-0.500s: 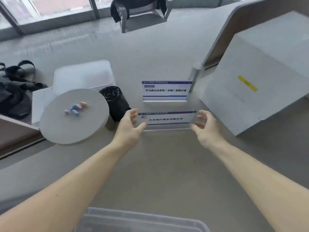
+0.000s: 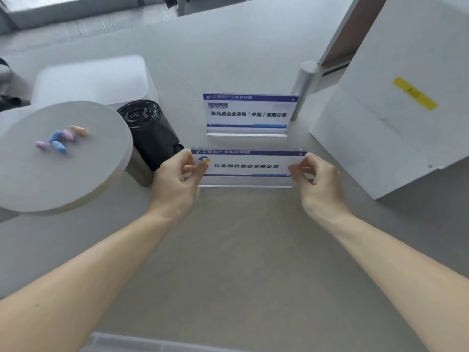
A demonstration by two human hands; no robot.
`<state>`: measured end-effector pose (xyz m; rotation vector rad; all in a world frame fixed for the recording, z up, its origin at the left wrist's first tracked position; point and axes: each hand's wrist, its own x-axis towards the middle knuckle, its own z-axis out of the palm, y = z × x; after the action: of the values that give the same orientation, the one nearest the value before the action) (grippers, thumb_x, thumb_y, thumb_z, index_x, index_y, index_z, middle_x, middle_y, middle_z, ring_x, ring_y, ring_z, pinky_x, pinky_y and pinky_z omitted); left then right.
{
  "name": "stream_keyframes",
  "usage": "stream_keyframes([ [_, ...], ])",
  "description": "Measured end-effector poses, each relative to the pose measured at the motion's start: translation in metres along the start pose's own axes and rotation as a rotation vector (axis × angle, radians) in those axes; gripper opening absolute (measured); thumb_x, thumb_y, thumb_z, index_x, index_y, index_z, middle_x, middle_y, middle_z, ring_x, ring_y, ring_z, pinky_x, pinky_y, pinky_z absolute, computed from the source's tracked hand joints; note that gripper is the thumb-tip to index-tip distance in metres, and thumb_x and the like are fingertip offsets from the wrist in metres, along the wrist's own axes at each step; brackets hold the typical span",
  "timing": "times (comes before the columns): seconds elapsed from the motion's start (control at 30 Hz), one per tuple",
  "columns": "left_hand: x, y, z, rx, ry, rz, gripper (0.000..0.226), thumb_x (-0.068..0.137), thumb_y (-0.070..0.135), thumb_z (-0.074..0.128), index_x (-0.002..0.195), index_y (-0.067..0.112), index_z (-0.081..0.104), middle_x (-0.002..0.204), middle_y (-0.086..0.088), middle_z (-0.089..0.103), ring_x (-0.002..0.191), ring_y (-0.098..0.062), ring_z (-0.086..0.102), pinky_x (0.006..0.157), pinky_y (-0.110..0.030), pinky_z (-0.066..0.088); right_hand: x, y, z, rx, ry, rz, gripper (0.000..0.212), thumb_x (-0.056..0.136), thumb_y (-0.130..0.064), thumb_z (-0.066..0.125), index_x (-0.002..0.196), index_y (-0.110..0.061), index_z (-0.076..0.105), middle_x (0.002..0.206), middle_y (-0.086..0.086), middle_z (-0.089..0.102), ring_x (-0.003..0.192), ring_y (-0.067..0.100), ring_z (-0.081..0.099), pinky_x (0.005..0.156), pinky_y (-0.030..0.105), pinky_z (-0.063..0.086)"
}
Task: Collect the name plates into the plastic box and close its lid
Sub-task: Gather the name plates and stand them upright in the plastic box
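Two clear acrylic name plates with blue-and-white cards stand on the grey table. The near name plate (image 2: 247, 167) is pinched at its left end by my left hand (image 2: 175, 184) and at its right end by my right hand (image 2: 317, 184). The far name plate (image 2: 247, 114) stands untouched just behind it. The rim of the clear plastic box (image 2: 132, 342) shows at the bottom edge of the view, close to me. A translucent white lid-like piece (image 2: 88, 77) lies at the back left.
A round grey disc (image 2: 63, 158) with several small coloured pieces (image 2: 61, 139) sits left of my left hand. A black roll of bags (image 2: 148, 130) stands beside it. A large white box (image 2: 396, 97) and a metal post (image 2: 303, 85) stand to the right.
Both hands have closed in from open poses beside the near name plate and now pinch its two ends. The camera has tilted closer to the table.
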<state>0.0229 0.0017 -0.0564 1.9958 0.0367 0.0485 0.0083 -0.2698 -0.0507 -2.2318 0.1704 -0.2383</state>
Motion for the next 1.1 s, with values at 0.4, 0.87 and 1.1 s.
stream_keyframes([
  [0.4, -0.045, 0.126, -0.079, -0.109, 0.009, 0.046, 0.03, 0.097, 0.035, 0.068, 0.079, 0.014, 0.055, 0.073, -0.004, 0.06, 0.063, -0.026, 0.058, 0.062, -0.032, 0.039, -0.021, -0.118, -0.097, 0.108, -0.031, -0.119, 0.015, 0.094, -0.037, 0.066, 0.082, -0.038, 0.057, 0.085, -0.018, 0.067, 0.089, 0.013, 0.072, 0.071, 0.02, 0.051],
  [0.87, -0.214, 0.255, -0.28, -0.006, 0.197, 0.166, 0.033, 0.097, 0.023, 0.071, 0.073, 0.045, 0.067, 0.077, 0.018, 0.072, 0.071, -0.001, 0.066, 0.069, -0.023, 0.055, -0.136, -0.317, -0.139, 0.246, -0.141, -0.326, 0.026, 0.095, -0.025, 0.067, 0.076, -0.043, 0.06, 0.079, -0.024, 0.07, 0.082, 0.003, 0.07, 0.076, 0.032, 0.06],
  [1.1, -0.321, 0.235, -0.402, 0.068, 0.34, 0.107, 0.027, 0.095, 0.027, 0.072, 0.076, 0.014, 0.06, 0.08, 0.006, 0.073, 0.077, -0.01, 0.068, 0.088, -0.052, 0.06, -0.222, -0.415, -0.081, 0.28, -0.276, -0.423, 0.023, 0.093, -0.026, 0.07, 0.076, -0.036, 0.058, 0.084, -0.013, 0.069, 0.084, 0.01, 0.072, 0.07, 0.027, 0.058],
])
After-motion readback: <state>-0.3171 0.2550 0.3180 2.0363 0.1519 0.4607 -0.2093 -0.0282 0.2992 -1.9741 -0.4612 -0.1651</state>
